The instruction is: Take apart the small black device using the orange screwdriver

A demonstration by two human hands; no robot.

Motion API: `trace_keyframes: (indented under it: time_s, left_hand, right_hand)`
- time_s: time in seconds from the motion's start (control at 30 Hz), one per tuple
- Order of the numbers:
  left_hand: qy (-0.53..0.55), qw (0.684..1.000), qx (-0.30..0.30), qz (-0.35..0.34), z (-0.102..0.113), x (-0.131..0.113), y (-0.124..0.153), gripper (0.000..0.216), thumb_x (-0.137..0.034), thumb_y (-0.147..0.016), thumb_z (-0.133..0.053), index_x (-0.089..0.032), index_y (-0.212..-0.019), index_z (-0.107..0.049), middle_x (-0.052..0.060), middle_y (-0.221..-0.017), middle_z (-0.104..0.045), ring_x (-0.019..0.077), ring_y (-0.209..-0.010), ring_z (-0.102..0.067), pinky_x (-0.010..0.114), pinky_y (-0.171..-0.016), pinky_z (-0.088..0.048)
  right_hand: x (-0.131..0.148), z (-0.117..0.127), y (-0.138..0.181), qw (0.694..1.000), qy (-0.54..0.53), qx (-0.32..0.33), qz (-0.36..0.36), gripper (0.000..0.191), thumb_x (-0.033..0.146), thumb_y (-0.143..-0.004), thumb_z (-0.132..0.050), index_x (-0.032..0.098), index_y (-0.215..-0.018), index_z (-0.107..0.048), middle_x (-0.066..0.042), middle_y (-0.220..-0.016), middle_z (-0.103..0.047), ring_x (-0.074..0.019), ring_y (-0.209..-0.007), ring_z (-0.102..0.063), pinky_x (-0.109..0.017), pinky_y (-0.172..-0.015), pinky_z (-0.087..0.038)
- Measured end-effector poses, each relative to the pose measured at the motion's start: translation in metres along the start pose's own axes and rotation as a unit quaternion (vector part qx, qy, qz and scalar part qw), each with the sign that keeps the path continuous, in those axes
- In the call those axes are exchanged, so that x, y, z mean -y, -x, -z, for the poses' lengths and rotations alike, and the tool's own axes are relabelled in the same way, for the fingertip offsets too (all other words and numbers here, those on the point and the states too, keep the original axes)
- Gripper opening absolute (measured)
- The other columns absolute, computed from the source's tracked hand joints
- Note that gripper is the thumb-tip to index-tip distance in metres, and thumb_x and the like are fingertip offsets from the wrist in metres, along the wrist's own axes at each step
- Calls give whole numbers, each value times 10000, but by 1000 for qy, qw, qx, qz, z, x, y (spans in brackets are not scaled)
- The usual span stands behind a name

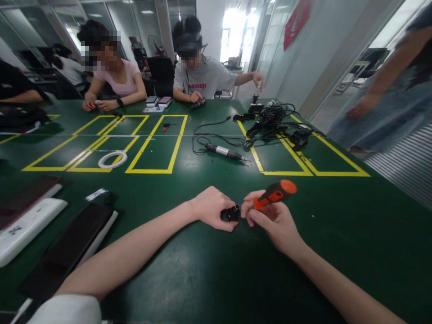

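My left hand (pixel 213 208) rests on the green table and is closed around a small black part (pixel 230 214), whose exact kind I cannot make out. Just to its right, my right hand (pixel 275 222) grips a screwdriver with an orange and black handle (pixel 275 194). The handle's end tilts up and to the right. Fingers hide the shaft and tip, so I cannot tell whether it touches the black part.
Beyond my hands lies a black and silver electric screwdriver (pixel 222 150) with its cable. Tangled black cables (pixel 270 119) are at the back right, a white ring (pixel 112 159) at left. Power banks or phones (pixel 67 247) lie near left. Co-workers (pixel 205 76) sit opposite; a person (pixel 381 85) stands right.
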State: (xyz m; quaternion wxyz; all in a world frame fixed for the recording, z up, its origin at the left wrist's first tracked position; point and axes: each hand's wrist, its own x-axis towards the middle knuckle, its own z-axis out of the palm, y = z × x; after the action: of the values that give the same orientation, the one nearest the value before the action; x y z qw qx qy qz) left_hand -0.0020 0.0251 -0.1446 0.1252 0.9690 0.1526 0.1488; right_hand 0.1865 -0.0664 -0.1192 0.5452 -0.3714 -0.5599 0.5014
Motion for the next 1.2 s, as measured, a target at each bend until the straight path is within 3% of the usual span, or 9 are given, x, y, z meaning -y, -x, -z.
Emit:
trace_keyframes:
  time_s: [0.13, 0.3, 0.4, 0.6, 0.77, 0.87, 1.07, 1.2]
  left_hand:
    - [-7, 1000, -3, 2, 0, 0, 0, 341, -488, -836, -665, -191, -671, -626, 6, -623, -687, 141, -566, -629, 268, -527, -318]
    - [-7, 1000, 1, 0, 0, -1, 0, 298, -465, -836, -665, -189, -722, -668, 0, -632, -691, 145, -589, -646, 263, -544, -339]
    - [0, 1000, -1, 5, 0, -1, 0, 300, -461, -831, -670, -192, -700, -655, -3, -623, -687, 142, -579, -641, 260, -542, -339]
    - [-13, 1000, -3, 2, 0, -1, 0, 336, -484, -837, -653, -191, -674, -641, 5, -611, -682, 143, -571, -635, 264, -525, -313]
    - [-15, 1000, 3, 1, 1, -1, -1, 321, -476, -836, -665, -188, -696, -650, 1, -611, -681, 142, -573, -641, 268, -529, -323]
    - [-11, 1000, 4, 4, 0, -1, -1, 320, -476, -834, -671, -193, -688, -641, 2, -618, -685, 144, -582, -648, 266, -537, -332]
    - [-23, 1000, 1, 8, -2, 0, 0, 353, -496, -832, -673, -195, -657, -616, 7, -615, -686, 142, -565, -638, 273, -517, -305]
    - [-20, 1000, 5, 7, -1, -1, 0, 328, -487, -839, -670, -193, -696, -644, 7, -616, -683, 145, -575, -642, 267, -527, -315]
  right_hand:
    - [1, 1, -1, 999, 42, -8, 2, 338, 497, -837, -815, 198, -748, -684, -42, -730, -695, -139, -555, -564, -290, -551, -509]
    - [-3, 2, -1, 999, 35, -1, 3, 341, 516, -915, -729, 181, -852, -739, -33, -695, -677, -133, -538, -552, -291, -553, -491]
    - [-3, 0, 0, 1000, -1, -5, -4, 319, 503, -887, -769, 197, -960, -718, -39, -755, -719, -140, -560, -586, -288, -559, -513]
    - [-1, 2, -1, 999, 43, -15, -10, 330, 471, -842, -818, 189, -741, -680, -50, -763, -707, -129, -555, -553, -294, -563, -512]
    - [-3, 3, -1, 1000, 13, 13, -11, 334, 511, -928, -717, 185, -858, -737, -34, -724, -673, -141, -560, -583, -299, -567, -497]
    - [-4, 0, 0, 999, -30, 1, -12, 313, 502, -892, -765, 205, -976, -713, -28, -758, -703, -137, -554, -587, -286, -551, -500]
    - [1, 1, -3, 999, 29, -14, -3, 365, 490, -821, -834, 197, -695, -657, -41, -736, -696, -127, -538, -546, -284, -533, -485]
    - [2, 6, -4, 999, 48, 7, -9, 352, 523, -886, -760, 182, -801, -750, -35, -714, -668, -131, -542, -556, -297, -553, -494]
